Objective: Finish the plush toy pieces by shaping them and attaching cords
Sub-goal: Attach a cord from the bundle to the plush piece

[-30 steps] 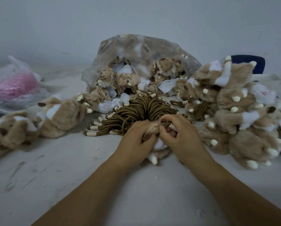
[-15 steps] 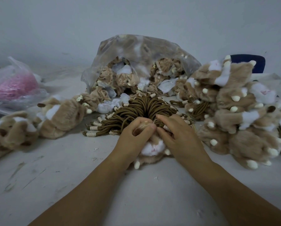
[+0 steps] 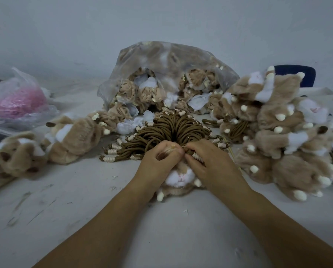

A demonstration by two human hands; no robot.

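plush toy (image 3: 178, 178) tipped more face-up; l hand (image 3: 158, 165) & r hand (image 3: 212, 168) fingers curled, pinching its top.

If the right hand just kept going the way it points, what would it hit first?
Probably the left hand: the right hand points up and left, and the two almost touch above the plush piece. Past that lies the bundle of brown cords, though depth is unclear.

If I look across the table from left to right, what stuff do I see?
Plastic bag with pink stuff inside → plush toy lying on its side → bundle of brown cords → big pile of plush toys.
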